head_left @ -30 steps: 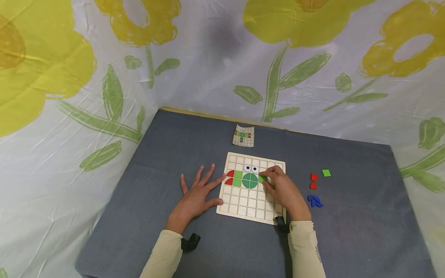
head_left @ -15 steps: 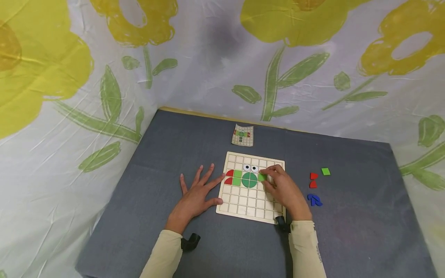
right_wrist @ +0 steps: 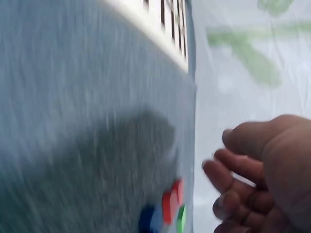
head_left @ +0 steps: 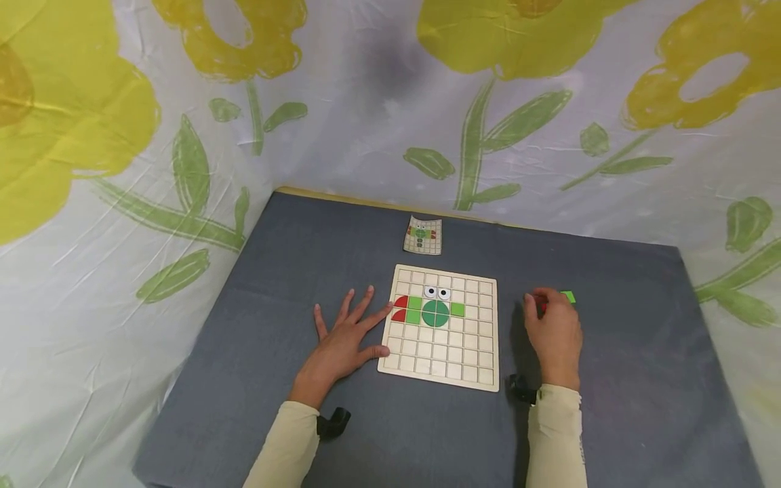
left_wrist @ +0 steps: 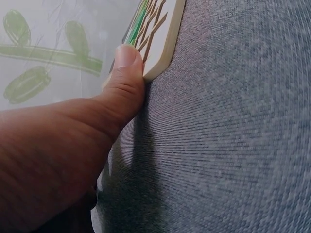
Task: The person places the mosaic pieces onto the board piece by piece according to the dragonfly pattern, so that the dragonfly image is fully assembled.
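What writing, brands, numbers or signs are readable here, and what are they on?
None can be read.
Right sleeve: a small dark marking along its edge, too small to read.
Pattern card: a small printed picture on a grid; no readable words or numbers.
Wooden grid board: no lettering visible.

Left hand (head_left: 342, 347) palm down, fingers straight and spread wide, thumb extended inward, left forearm (head_left: 282, 444) angled, right hand (head_left: 555, 335) with fingers loosely bent, right forearm (head_left: 556, 434) nearly vertical in head view, both forearms sleeved.
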`<action>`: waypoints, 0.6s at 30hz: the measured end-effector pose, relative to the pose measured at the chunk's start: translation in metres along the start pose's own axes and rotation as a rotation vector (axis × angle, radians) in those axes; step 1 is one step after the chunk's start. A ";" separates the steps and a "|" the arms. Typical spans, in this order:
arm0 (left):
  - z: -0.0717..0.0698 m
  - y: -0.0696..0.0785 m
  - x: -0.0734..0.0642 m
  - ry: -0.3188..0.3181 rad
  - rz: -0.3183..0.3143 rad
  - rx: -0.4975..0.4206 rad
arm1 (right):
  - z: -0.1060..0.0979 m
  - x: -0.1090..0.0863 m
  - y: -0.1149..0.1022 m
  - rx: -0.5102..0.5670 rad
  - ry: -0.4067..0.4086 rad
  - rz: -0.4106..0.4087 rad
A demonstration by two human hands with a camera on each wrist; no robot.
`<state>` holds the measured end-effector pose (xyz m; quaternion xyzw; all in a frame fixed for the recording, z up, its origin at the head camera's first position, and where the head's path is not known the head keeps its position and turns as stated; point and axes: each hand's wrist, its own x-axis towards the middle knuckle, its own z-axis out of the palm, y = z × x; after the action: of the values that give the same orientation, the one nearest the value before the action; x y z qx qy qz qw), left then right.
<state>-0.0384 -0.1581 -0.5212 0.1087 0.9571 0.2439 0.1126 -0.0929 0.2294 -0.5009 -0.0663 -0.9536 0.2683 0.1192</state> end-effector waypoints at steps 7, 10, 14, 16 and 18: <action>0.000 -0.001 -0.001 0.006 0.004 -0.005 | -0.011 0.006 0.023 -0.060 -0.036 0.171; 0.000 -0.001 -0.001 0.010 0.008 -0.008 | -0.012 0.008 0.027 -0.067 -0.064 0.210; -0.002 0.000 -0.002 0.014 0.011 -0.020 | -0.010 0.011 0.029 -0.080 -0.083 0.232; -0.002 0.000 -0.002 0.014 0.015 -0.024 | -0.010 0.012 0.029 -0.085 -0.090 0.240; -0.002 0.001 -0.002 0.014 0.018 -0.026 | -0.010 0.013 0.029 -0.087 -0.100 0.243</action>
<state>-0.0368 -0.1588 -0.5184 0.1143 0.9535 0.2581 0.1052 -0.1005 0.2616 -0.5054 -0.1729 -0.9540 0.2423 0.0350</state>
